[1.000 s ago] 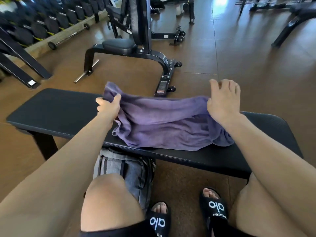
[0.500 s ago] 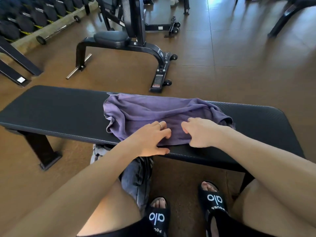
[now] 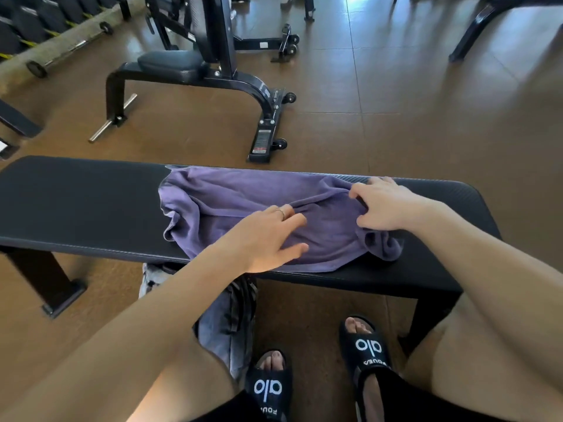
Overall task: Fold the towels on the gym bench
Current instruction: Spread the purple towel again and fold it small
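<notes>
White "alo" logo reads clearly on the strap of the black slide sandal on the left foot point(image 3: 269, 388), with partial letters "FOU" below it near the sole edge. Same "alo" mark on the black slide sandal on the right foot point(image 3: 367, 348), and under it upside-down lettering too hard to make out. The red-and-white warning sticker on the black adjustable bench frame point(image 3: 262, 141) is too blurred to read.

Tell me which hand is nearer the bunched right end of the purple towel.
Right. The right hand grips the purple towel just above that bunch; the left hand lies flat mid-towel.
</notes>
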Demonstrator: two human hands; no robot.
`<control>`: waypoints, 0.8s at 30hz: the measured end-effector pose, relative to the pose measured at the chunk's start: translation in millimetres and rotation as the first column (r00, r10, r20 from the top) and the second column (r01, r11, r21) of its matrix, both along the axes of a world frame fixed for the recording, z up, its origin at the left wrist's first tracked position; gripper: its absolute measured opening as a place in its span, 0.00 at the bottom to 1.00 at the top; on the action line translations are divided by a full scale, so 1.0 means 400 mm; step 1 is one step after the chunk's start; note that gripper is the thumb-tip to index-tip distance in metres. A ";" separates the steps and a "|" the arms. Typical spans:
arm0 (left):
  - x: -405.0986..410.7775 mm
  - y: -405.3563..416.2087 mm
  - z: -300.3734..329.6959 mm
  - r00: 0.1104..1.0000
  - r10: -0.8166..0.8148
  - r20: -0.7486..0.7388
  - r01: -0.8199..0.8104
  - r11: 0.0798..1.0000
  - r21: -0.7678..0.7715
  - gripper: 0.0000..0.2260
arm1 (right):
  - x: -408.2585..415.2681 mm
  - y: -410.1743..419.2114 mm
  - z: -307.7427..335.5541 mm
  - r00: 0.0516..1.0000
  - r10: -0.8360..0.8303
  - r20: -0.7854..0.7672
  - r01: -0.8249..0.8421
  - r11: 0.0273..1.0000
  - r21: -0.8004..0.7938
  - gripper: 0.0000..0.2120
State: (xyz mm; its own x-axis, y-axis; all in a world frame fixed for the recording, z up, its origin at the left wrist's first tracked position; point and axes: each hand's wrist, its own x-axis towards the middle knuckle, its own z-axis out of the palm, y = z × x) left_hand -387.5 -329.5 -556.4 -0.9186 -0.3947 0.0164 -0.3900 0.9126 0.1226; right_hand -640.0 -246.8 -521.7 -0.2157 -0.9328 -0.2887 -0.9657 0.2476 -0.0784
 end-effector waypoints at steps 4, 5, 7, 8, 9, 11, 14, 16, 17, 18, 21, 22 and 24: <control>-0.128 0.056 -0.005 0.984 -0.178 -0.014 0.177 0.982 -0.064 0.21 | -0.022 -0.021 -0.009 0.978 -0.207 0.037 0.207 0.978 0.005 0.31; -0.152 0.075 -0.015 0.977 -0.212 -0.026 0.210 0.976 -0.062 0.20 | -0.033 -0.024 -0.011 0.966 -0.248 0.077 0.247 0.969 0.021 0.31; -0.180 0.108 -0.038 0.971 -0.233 -0.044 0.232 0.972 -0.040 0.18 | -0.051 -0.023 -0.006 0.949 -0.284 0.137 0.283 0.959 0.028 0.27; -0.186 0.115 -0.047 0.974 -0.220 -0.055 0.219 0.975 -0.022 0.16 | -0.057 -0.023 -0.001 0.937 -0.300 0.177 0.302 0.953 0.014 0.23; -0.189 0.115 -0.053 0.976 -0.201 -0.080 0.202 0.979 0.002 0.14 | -0.061 -0.023 0.003 0.911 -0.326 0.254 0.335 0.942 0.008 0.19; -0.193 0.106 -0.055 0.981 -0.154 -0.116 0.163 0.984 0.068 0.09 | -0.070 -0.024 0.006 0.789 -0.396 0.469 0.423 0.905 0.053 0.13; -0.191 0.094 -0.052 0.991 -0.099 -0.092 0.117 0.969 0.217 0.05 | -0.122 -0.024 -0.003 0.727 -0.426 0.538 0.552 0.830 -0.088 0.10; -0.178 0.085 -0.049 0.993 -0.057 -0.102 0.091 0.928 0.361 0.05 | -0.175 -0.023 -0.013 0.833 -0.448 0.324 0.548 0.748 -0.374 0.13; -0.173 0.079 -0.050 0.991 -0.049 -0.126 0.097 0.909 0.406 0.06 | -0.199 -0.020 -0.017 0.854 -0.484 0.192 0.511 0.713 -0.480 0.16; -0.171 0.075 -0.048 0.989 -0.042 -0.139 0.099 0.898 0.428 0.07 | -0.220 -0.020 -0.023 0.849 -0.522 0.082 0.479 0.695 -0.536 0.17; -0.178 0.071 -0.050 0.987 0.016 -0.162 0.049 0.921 0.387 0.08 | -0.241 -0.019 -0.026 0.827 -0.563 0.013 0.525 0.762 -0.380 0.17; -0.185 0.074 -0.047 0.981 0.030 -0.192 0.041 0.935 0.353 0.09 | -0.236 -0.018 -0.025 0.839 -0.542 0.054 0.536 0.805 -0.254 0.16; -0.197 0.083 -0.047 0.969 0.008 -0.246 0.074 0.944 0.322 0.11 | -0.210 -0.007 -0.017 0.864 -0.490 0.114 0.497 0.866 -0.048 0.14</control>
